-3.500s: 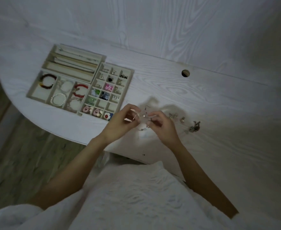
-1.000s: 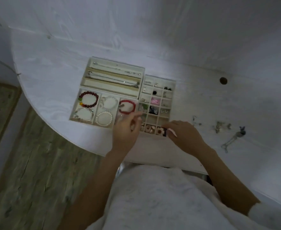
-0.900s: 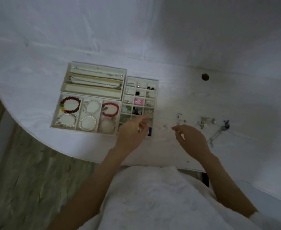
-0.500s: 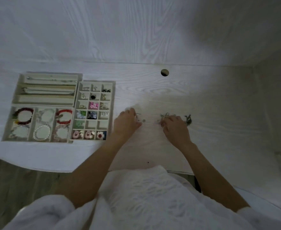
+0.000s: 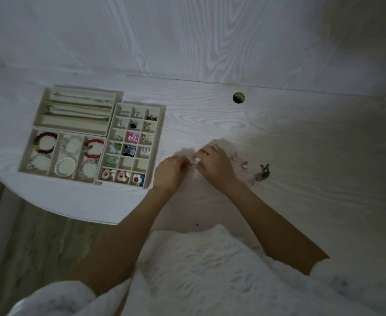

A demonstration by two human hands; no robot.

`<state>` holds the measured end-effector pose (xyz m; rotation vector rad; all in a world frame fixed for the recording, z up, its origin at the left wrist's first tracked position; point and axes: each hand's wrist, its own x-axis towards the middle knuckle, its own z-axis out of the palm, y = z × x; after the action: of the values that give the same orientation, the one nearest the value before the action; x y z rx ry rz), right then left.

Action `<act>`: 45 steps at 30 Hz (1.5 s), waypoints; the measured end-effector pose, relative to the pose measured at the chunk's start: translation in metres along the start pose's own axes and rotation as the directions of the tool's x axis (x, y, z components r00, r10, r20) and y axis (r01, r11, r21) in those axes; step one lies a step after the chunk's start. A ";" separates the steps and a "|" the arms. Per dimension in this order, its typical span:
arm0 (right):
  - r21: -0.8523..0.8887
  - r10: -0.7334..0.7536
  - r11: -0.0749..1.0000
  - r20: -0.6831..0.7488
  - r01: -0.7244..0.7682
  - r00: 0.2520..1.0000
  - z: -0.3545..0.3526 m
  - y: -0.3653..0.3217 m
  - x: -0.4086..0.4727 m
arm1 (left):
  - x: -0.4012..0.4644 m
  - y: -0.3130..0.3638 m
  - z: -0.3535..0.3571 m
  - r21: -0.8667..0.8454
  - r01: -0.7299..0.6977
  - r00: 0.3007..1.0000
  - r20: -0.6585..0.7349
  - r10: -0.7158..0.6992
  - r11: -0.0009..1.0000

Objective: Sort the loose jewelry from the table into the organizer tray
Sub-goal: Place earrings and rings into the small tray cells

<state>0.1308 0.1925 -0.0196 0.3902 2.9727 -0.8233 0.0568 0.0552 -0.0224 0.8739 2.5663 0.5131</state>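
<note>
The beige organizer tray (image 5: 159, 133) lies at the left of the white table, with bracelets, chains and small earrings in its compartments. My left hand (image 5: 170, 172) and my right hand (image 5: 214, 164) meet just right of the tray, fingertips pinched together on a small silver piece of jewelry (image 5: 191, 164) that is mostly hidden by the fingers. Right of my right hand, loose earrings (image 5: 244, 164) and a dark chain piece (image 5: 263, 171) lie on the table.
A round cable hole (image 5: 238, 97) sits in the table near the back wall. The table's curved front edge (image 5: 73, 214) runs below the tray, with wooden floor beyond it. My white garment fills the bottom of the view.
My hands were apart on the table half a second ago; they have come together and now pinch a small piece between them. The view has shifted, and the tray sits further right.
</note>
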 end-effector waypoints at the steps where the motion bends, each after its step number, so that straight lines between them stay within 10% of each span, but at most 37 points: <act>1: 0.001 -0.014 1.000 0.020 0.014 1.000 0.001 -0.003 0.004 | -0.001 0.000 0.000 0.000 0.001 1.000 -0.007 -0.001 1.000; 14: -0.086 -0.067 0.994 -0.017 0.065 0.998 0.008 -0.004 0.014 | 0.002 -0.015 -0.011 -0.260 0.037 0.999 -0.022 -0.044 0.965; 21: 0.238 0.100 0.966 0.014 -0.101 0.995 0.001 -0.007 0.006 | 0.005 -0.007 -0.018 -0.772 0.255 0.960 0.131 -0.248 0.581; 26: 0.634 0.243 0.725 0.129 -0.269 0.961 -0.009 -0.019 0.010 | 0.003 0.000 -0.037 -0.864 0.273 0.953 0.180 -0.245 0.423; 33: 0.700 0.312 0.636 0.149 -0.323 0.938 -0.005 -0.027 -0.004 | -0.016 -0.011 -0.035 -0.736 0.209 0.975 0.104 -0.199 0.644; 45: 0.478 0.101 0.867 0.102 -0.138 0.990 -0.001 -0.057 -0.004 | -0.071 -0.062 -0.046 -0.500 0.107 0.978 -0.105 -0.182 0.859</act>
<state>0.1203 0.1450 0.0103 0.5371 2.6064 -1.5307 0.0568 -0.0461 0.0062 0.4687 2.4191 1.1600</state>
